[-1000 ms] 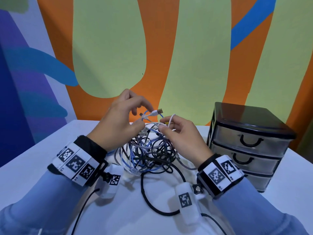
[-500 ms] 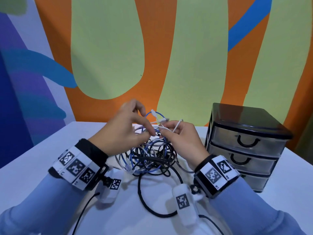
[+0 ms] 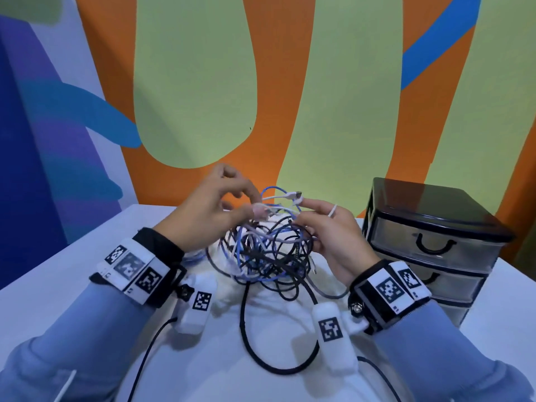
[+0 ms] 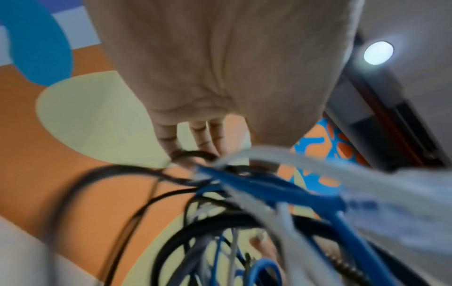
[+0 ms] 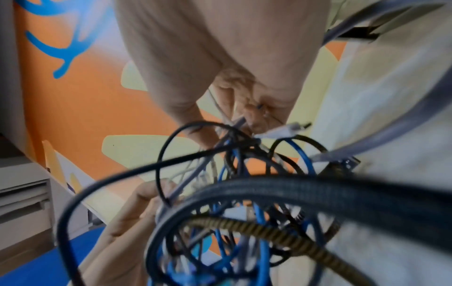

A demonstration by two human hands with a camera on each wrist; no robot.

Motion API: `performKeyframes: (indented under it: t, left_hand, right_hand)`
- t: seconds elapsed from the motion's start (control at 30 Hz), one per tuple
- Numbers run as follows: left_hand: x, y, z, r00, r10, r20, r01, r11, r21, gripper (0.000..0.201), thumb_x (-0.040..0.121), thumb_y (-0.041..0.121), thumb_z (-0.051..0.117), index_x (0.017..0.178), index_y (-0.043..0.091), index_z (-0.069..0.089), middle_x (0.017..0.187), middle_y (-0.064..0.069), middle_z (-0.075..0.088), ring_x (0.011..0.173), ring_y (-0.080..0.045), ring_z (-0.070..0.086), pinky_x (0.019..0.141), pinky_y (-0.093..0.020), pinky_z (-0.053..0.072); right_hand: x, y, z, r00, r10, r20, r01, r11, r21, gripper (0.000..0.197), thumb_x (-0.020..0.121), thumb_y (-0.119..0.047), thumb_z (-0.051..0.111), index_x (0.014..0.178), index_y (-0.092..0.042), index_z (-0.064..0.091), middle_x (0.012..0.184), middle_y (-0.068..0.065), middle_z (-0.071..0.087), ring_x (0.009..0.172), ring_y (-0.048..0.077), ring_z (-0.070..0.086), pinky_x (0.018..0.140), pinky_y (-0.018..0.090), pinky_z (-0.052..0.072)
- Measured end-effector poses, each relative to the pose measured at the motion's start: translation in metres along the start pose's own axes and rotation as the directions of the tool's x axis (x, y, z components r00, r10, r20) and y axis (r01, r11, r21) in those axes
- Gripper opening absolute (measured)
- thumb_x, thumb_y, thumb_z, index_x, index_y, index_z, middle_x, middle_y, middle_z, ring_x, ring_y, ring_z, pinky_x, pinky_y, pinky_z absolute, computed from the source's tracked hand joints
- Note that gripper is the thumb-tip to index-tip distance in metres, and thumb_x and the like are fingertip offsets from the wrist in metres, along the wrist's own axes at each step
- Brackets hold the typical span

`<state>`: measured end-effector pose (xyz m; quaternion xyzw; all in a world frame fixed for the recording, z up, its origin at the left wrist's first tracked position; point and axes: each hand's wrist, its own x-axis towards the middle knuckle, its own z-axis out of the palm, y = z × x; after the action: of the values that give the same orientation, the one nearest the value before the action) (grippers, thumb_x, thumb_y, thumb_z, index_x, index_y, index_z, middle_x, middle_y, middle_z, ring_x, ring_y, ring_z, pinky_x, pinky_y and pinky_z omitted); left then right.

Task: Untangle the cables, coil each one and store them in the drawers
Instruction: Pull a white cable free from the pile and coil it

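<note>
Both grips pinch cable tangle (image 3: 266, 250) | drawers (image 3: 429, 242) — closed — contents unseen

The person is wearing long light-blue fabric sleeves (image 3: 72, 329) on both arms, each ending in a black cuff at the wrist. Around the left wrist a black band with white square-patterned marker tiles (image 3: 136, 268) is wrapping the arm, showing three tiles in a row. The right wrist is carrying a matching black band with white marker tiles (image 3: 391, 288), two tiles showing. A white rounded camera pod with one black-and-white marker (image 3: 198, 306) is hanging under the left band, and a thin black lead (image 3: 148, 352) is trailing from it. A similar white rounded pod with a marker (image 3: 333, 338) is hanging under the right band beside a small silver screw (image 3: 356, 308).
</note>
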<state>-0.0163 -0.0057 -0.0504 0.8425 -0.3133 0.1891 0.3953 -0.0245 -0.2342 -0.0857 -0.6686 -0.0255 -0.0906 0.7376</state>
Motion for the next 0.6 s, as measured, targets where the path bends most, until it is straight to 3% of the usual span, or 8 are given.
performKeyframes:
  t: [0.1,0.2,0.27,0.33,0.4,0.5,0.6]
  left_hand:
    - [0.006,-0.004,-0.006,0.964,-0.035,-0.263,-0.022,0.977,-0.212,0.007,0.097,0.019,0.076,0.094,0.018,0.07,0.109,-0.008,0.062,0.093,-0.011,0.061,0.081,-0.026,0.053]
    - [0.01,-0.007,-0.005,0.912,-0.142,-0.384,-0.031,0.912,-0.409,0.006,0.1,0.014,0.071,0.096,0.015,0.066,0.092,-0.004,0.067,0.078,-0.015,0.06,0.068,-0.03,0.05]
    - [0.011,-0.008,-0.003,0.902,-0.197,-0.384,-0.028,0.861,-0.507,0.006,0.102,0.012,0.067,0.098,0.012,0.063,0.088,-0.01,0.07,0.068,-0.017,0.063,0.06,-0.027,0.051]
    - [0.011,-0.007,-0.001,0.906,-0.212,-0.366,-0.029,0.832,-0.554,0.006,0.104,0.013,0.064,0.101,0.01,0.06,0.087,-0.015,0.073,0.064,-0.019,0.067,0.059,-0.024,0.054]
    - [0.011,-0.007,-0.002,0.912,-0.216,-0.349,-0.025,0.818,-0.574,0.008,0.104,0.013,0.063,0.104,0.007,0.058,0.089,-0.019,0.075,0.067,-0.021,0.07,0.064,-0.026,0.06]
    - [0.01,-0.007,-0.002,0.929,-0.233,-0.289,0.019,0.807,-0.591,0.01,0.103,0.01,0.064,0.105,0.001,0.059,0.09,-0.026,0.074,0.07,-0.024,0.072,0.069,-0.028,0.064]
    - [0.009,-0.01,0.001,0.959,-0.197,-0.205,0.069,0.861,-0.505,0.013,0.1,0.006,0.067,0.1,-0.004,0.059,0.087,-0.028,0.074,0.068,-0.026,0.072,0.068,-0.03,0.064]
  right_hand:
    - [0.002,0.004,-0.004,0.994,-0.026,-0.104,0.021,0.998,-0.054,0.025,0.096,-0.001,0.063,0.117,-0.012,0.069,0.078,0.006,0.07,0.056,0.005,0.064,0.049,0.02,0.045]
    - [0.0,0.009,-0.001,0.992,-0.094,-0.09,0.079,0.984,-0.16,0.023,0.098,0.001,0.059,0.11,-0.012,0.073,0.081,0.003,0.069,0.059,-0.001,0.065,0.045,0.013,0.04]
    - [0.0,0.011,0.002,0.984,-0.15,-0.093,0.124,0.963,-0.239,0.029,0.092,0.005,0.063,0.1,-0.017,0.077,0.082,-0.001,0.067,0.065,0.007,0.062,0.049,0.014,0.042]
    - [0.0,0.011,0.004,0.981,-0.173,-0.091,0.143,0.952,-0.27,0.03,0.087,0.004,0.067,0.09,-0.023,0.079,0.081,-0.003,0.07,0.073,0.016,0.062,0.058,0.027,0.051]
    - [-0.002,0.009,0.005,0.984,-0.161,-0.079,0.141,0.966,-0.218,0.024,0.087,0.001,0.072,0.088,-0.022,0.08,0.083,0.003,0.074,0.078,0.022,0.065,0.07,0.043,0.057]
    - [-0.004,0.006,0.004,0.975,-0.216,-0.052,0.196,0.946,-0.259,0.005,0.088,-0.017,0.079,0.085,-0.021,0.081,0.084,0.001,0.078,0.084,0.02,0.073,0.082,0.052,0.063]
    - [-0.006,0.002,0.005,0.953,-0.298,-0.058,0.248,0.875,-0.415,0.024,0.085,-0.038,0.082,0.073,-0.018,0.081,0.07,-0.008,0.075,0.076,0.015,0.073,0.076,0.052,0.063]
